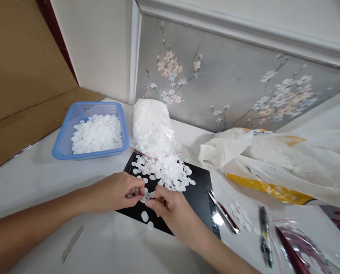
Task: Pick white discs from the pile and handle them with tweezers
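Note:
Over a black board [197, 182], my left hand [121, 192] and my right hand [172, 209] face each other almost fingertip to fingertip. Both are closed in a pinch, with a small white disc [143, 199] at their tips; the fingers hide part of it. Behind them a loose heap of thin, round, translucent white discs [170, 171] spreads over the board. It spills from the mouth of a clear plastic bag [152, 121] full of the same discs. Two or three single discs [144, 216] lie near the board's front edge, below my hands.
A blue basket [57, 148] with many white discs stands at the back left. To the right lie tweezers or snips with a red part [227, 215], several discs [241, 217], a pen [264, 236], a zip bag [307, 247] and a large white-yellow plastic bag [272, 163].

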`<state>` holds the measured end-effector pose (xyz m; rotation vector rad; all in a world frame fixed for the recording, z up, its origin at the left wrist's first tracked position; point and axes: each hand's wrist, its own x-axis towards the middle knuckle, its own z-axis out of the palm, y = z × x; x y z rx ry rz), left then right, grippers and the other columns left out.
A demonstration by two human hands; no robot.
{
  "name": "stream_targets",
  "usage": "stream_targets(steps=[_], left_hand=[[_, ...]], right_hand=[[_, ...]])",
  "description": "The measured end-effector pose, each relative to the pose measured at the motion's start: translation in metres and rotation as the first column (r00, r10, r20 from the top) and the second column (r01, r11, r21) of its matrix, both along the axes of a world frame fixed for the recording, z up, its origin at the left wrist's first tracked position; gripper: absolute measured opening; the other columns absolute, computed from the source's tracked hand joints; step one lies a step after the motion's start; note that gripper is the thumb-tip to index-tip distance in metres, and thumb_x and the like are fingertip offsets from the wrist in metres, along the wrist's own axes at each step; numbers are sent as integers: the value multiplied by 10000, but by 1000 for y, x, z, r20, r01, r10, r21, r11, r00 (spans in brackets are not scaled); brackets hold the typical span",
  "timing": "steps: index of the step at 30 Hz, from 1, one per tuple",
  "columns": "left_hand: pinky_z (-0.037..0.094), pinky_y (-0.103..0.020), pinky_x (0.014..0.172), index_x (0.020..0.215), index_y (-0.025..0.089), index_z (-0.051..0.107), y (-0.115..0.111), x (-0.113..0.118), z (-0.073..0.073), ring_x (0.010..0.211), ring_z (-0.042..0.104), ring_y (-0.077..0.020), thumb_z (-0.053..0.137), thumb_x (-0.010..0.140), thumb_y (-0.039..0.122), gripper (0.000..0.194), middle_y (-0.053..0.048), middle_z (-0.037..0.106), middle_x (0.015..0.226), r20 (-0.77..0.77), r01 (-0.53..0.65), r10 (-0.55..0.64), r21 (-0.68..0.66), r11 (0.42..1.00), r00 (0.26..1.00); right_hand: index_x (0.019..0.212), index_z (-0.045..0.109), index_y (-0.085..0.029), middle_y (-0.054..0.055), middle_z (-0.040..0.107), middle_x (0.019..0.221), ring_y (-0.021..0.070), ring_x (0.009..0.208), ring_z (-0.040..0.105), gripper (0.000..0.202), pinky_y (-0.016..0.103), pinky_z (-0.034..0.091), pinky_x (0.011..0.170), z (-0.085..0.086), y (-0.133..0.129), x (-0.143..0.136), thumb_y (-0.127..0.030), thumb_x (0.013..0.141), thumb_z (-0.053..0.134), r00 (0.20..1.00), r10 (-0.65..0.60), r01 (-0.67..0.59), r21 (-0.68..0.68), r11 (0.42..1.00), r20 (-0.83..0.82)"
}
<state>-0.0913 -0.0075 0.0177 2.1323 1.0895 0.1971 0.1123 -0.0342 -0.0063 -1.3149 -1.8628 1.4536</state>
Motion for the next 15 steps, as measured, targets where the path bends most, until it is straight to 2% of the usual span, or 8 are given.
stream_targets(steps=[2, 4, 6, 9, 12, 15], left_hand=[[262, -212, 483, 757, 206, 591, 1, 0, -2, 496, 391, -94, 527, 803, 182, 83, 73, 486, 561, 39, -61, 64, -88, 994, 997], [265, -211, 479, 745, 206, 561, 1, 0, -3, 499, 383, -98, 518, 817, 222, 85, 73, 469, 552, 71, -143, 157, -169, 975, 985], [281, -211, 492, 727, 205, 538, 2, 0, -2, 520, 411, -103, 508, 832, 249, 118, 67, 484, 570, 99, -206, 233, -227, 952, 967], [317, -215, 531, 725, 197, 537, 3, 1, 4, 578, 462, -109, 521, 842, 282, 145, 52, 531, 638, 148, -242, 299, -312, 919, 943], [290, -213, 505, 752, 190, 527, 5, 1, 9, 543, 436, -94, 537, 846, 306, 150, 32, 603, 663, 208, -236, 376, -492, 838, 903], [198, -212, 457, 754, 190, 477, 7, 1, 8, 480, 324, -67, 552, 835, 291, 149, -19, 699, 723, 274, -184, 471, -672, 717, 839]], right_hand=[[685, 471, -200, -67, 478, 597, 84, 524, 402, 223, 207, 293, 508, -2, -8, -3, -147, 847, 614, 989, 38, -60, 151, 987, 142], [741, 533, -194, -48, 557, 681, 87, 550, 484, 188, 203, 339, 531, -5, -15, -6, -52, 836, 611, 968, 83, -149, 277, 949, 236], [787, 581, -183, -19, 622, 758, 98, 568, 555, 170, 206, 378, 533, -10, -18, -8, -29, 822, 645, 940, 106, -229, 371, 900, 325], [833, 615, -154, 15, 665, 794, 127, 591, 625, 177, 222, 420, 528, -18, -20, -12, -27, 773, 723, 867, 132, -366, 436, 822, 480], [814, 609, -152, 34, 678, 813, 174, 703, 671, 154, 243, 463, 563, -22, -19, -14, -31, 796, 703, 793, 170, -500, 466, 729, 585], [836, 602, -152, 31, 667, 809, 175, 687, 663, 134, 252, 471, 561, -23, -17, -15, -73, 809, 706, 789, 134, -495, 490, 718, 600]])
